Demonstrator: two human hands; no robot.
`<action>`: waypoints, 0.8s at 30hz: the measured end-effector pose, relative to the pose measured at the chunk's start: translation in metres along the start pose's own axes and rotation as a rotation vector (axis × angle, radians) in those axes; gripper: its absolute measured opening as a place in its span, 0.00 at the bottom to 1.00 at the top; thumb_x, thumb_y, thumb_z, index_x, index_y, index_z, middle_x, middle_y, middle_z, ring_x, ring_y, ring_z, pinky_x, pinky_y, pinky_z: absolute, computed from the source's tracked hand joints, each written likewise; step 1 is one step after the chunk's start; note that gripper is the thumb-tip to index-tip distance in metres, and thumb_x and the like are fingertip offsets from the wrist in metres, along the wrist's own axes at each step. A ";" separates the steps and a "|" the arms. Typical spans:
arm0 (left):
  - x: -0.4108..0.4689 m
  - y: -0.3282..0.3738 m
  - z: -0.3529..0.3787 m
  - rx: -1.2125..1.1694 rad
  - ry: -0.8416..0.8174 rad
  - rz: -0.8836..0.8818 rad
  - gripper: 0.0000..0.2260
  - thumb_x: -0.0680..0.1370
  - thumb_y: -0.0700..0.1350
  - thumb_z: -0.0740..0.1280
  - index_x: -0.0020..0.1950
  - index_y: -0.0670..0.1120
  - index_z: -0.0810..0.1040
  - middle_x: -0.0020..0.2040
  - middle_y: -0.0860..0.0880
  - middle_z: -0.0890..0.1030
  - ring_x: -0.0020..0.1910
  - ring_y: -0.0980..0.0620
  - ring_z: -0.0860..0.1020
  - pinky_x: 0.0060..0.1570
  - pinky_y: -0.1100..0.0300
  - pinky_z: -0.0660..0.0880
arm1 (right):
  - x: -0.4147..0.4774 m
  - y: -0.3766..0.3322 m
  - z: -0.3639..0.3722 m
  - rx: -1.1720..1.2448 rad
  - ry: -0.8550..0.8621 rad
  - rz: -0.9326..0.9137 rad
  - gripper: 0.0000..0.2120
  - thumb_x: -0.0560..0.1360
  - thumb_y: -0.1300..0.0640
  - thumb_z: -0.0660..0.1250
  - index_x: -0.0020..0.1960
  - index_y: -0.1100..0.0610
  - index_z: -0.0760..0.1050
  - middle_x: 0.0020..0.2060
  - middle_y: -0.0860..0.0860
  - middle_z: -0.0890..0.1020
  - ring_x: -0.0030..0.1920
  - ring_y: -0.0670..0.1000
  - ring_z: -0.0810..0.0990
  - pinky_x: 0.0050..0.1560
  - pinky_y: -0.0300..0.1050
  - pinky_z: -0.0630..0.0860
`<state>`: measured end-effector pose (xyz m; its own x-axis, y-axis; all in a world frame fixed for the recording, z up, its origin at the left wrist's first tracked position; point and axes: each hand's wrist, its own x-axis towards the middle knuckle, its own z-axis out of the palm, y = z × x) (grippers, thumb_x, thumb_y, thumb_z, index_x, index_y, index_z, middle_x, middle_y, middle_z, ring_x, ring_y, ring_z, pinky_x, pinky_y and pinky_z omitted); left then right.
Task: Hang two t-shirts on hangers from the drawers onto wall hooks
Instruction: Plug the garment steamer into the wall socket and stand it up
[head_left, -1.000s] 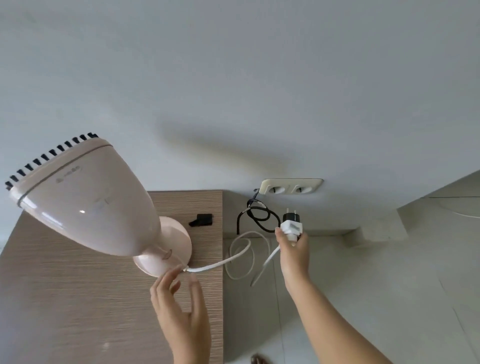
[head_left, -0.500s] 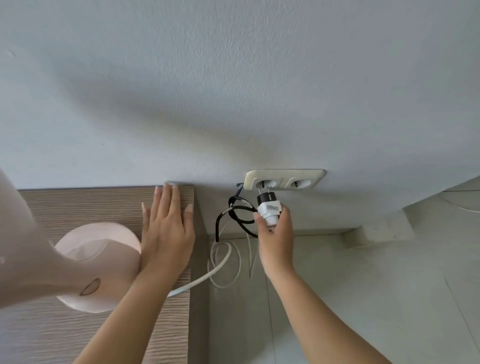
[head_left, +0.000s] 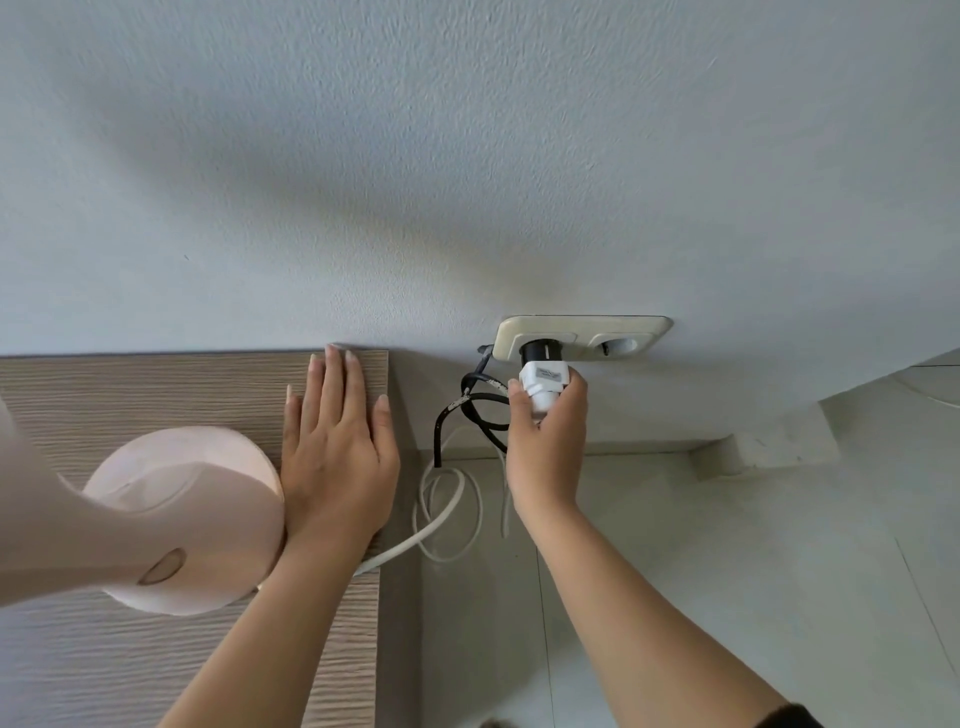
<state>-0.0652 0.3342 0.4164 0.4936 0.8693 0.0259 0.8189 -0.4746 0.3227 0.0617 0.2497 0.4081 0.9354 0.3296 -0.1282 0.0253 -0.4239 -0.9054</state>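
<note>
My right hand (head_left: 546, 441) grips a white plug (head_left: 544, 387) whose black front end sits in the left socket of a cream double wall outlet (head_left: 582, 338). Its white cord (head_left: 441, 519) loops down over the floor and runs back to a pale pink appliance (head_left: 171, 519) standing on the wooden drawer unit's top (head_left: 156, 384). My left hand (head_left: 337, 457) lies flat, fingers straight, on that top beside the appliance's round base. No t-shirts, hangers or wall hooks are in view.
A black cable (head_left: 472, 410) hangs coiled just left of the outlet. The grey wall (head_left: 467, 156) fills the upper view. Pale tiled floor (head_left: 675, 545) lies right of the drawer unit, with a skirting step (head_left: 769, 447) at the wall's foot.
My right hand moved the plug from just below the outlet into its left socket. My left hand has stayed flat on the drawer top. The view has shifted slightly closer.
</note>
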 end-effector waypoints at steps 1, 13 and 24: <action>0.000 0.000 0.000 0.000 0.001 -0.001 0.28 0.79 0.54 0.43 0.78 0.45 0.51 0.79 0.50 0.49 0.77 0.56 0.44 0.73 0.59 0.37 | 0.000 -0.001 0.001 -0.011 -0.001 0.009 0.19 0.77 0.53 0.64 0.65 0.58 0.66 0.55 0.51 0.76 0.46 0.50 0.77 0.45 0.43 0.73; 0.000 0.000 0.002 -0.008 0.014 -0.001 0.28 0.79 0.54 0.44 0.77 0.44 0.53 0.78 0.49 0.51 0.77 0.55 0.47 0.74 0.58 0.40 | 0.013 -0.008 0.000 -0.225 -0.016 -0.001 0.18 0.78 0.53 0.61 0.62 0.63 0.64 0.59 0.56 0.74 0.55 0.57 0.76 0.43 0.43 0.67; 0.001 0.000 0.002 -0.021 0.022 -0.005 0.28 0.78 0.53 0.46 0.77 0.43 0.55 0.78 0.49 0.53 0.77 0.54 0.49 0.74 0.58 0.41 | -0.001 -0.008 0.013 -0.082 0.168 -0.128 0.23 0.76 0.54 0.64 0.67 0.61 0.63 0.62 0.56 0.66 0.56 0.54 0.73 0.38 0.31 0.70</action>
<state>-0.0644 0.3347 0.4143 0.4827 0.8746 0.0446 0.8148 -0.4672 0.3431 0.0561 0.2640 0.4105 0.9681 0.2430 0.0609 0.1697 -0.4573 -0.8730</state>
